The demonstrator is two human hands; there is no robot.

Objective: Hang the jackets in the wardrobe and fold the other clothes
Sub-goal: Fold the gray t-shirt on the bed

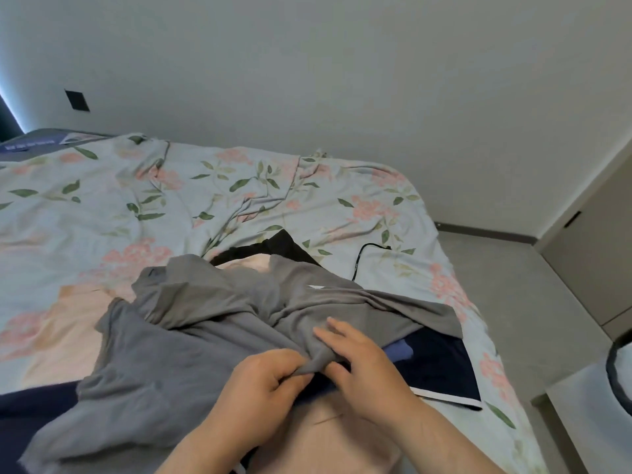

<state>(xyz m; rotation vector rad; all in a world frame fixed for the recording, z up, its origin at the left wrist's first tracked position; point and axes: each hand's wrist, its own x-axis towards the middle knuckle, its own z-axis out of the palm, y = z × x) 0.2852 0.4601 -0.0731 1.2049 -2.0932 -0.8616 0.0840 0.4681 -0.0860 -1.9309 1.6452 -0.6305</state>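
A crumpled grey garment [191, 323] lies spread over a pile of clothes near the front of the bed. My left hand [263, 388] grips a fold of its fabric at the pile's middle. My right hand [359, 357] pinches the same fold between thumb and fingers, two fingers stretched over the cloth. Under the grey garment lie a dark navy piece with white trim [441, 371], a bit of blue cloth [398, 352], a black garment [280, 246] and a pale pink one [242, 263]. A peach garment [342, 439] lies under my forearms.
The bed has a floral sheet [171, 200] and fills most of the view. A black cord [362, 258] lies on it right of the pile. A wardrobe door [591, 254] stands at the far right. A white surface with a round dark-rimmed object [615, 371] sits at the right edge.
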